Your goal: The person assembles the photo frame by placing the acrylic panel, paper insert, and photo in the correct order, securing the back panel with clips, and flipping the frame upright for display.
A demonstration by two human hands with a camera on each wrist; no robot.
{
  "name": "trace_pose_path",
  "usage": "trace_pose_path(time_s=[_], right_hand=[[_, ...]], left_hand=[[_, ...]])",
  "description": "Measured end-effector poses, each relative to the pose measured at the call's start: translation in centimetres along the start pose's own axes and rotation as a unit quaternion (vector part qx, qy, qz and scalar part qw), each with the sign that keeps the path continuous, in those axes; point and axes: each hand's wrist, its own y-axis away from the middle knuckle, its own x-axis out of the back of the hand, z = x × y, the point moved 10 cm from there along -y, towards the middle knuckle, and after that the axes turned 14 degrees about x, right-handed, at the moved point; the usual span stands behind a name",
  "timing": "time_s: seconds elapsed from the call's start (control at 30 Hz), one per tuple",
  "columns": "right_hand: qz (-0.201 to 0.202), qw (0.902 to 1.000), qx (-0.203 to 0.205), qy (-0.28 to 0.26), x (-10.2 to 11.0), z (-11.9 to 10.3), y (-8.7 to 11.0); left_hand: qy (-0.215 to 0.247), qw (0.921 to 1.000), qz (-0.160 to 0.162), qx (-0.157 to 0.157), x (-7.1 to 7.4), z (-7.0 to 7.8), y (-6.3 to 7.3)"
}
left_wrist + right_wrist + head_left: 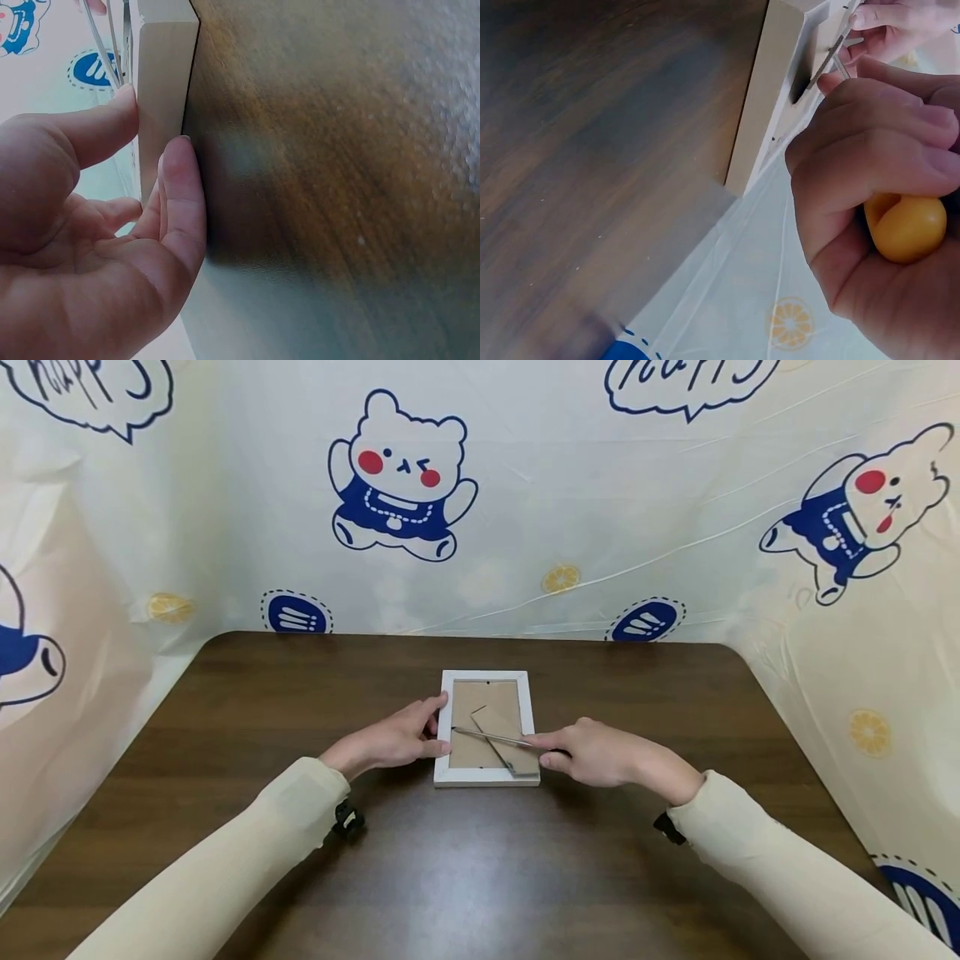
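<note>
A white picture frame (487, 676) lies back side up on the table, showing its brown backing board (467, 697) and a slanting stand flap (504, 727). My left hand (397, 739) holds the frame's left side, the thumb at its upper edge and fingers along its outer wall (161, 82). Gripped in my right hand (607, 756) is a screwdriver (495, 739) whose yellow handle (909, 232) sticks out of the fist. Its thin metal shaft reaches leftward over the flap, the tip at the left inner rim near my left thumb. Whether it touches a tab cannot be told.
The dark brown wooden table (465, 877) stretches around the frame. A pale curtain (525, 502) printed with cartoon bears hangs along the table's back and sides. Small dark marks (488, 682) show on the backing at the rim.
</note>
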Motion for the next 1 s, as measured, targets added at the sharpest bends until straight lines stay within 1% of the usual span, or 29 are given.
trace_pose_path(time_s=[0.13,0.23,0.4,0.53,0.7,0.87,1.0], right_hand=[[0.016,0.9998,0.0,0.01,0.4,0.0,0.7],[0.026,0.9995,-0.009,0.018,1.0,0.0,1.5],[0.049,0.9968,-0.023,0.059,2.6,-0.2,2.9],[0.068,0.9933,-0.009,0.092,3.6,-0.8,3.7],[0.082,0.9879,0.012,0.131,4.2,-1.4,4.4],[0.089,0.983,0.037,0.156,4.2,-1.9,5.0],[0.094,0.9801,0.065,0.162,4.0,-2.4,5.4]], left_hand=[[0.001,1.0,0.0,-0.001,0.0,-0.2,0.1],[0.0,1.0,-0.001,-0.001,0.0,-0.1,0.1],[0.004,1.0,-0.001,0.0,-0.1,-0.2,0.0],[0.004,1.0,0.001,-0.007,0.0,-0.1,0.0],[0.004,0.9999,0.002,-0.014,0.0,0.1,0.0],[0.005,0.9999,0.003,-0.009,0.0,0.0,-0.1],[0.007,0.9999,0.001,-0.01,0.0,-0.1,0.0]])
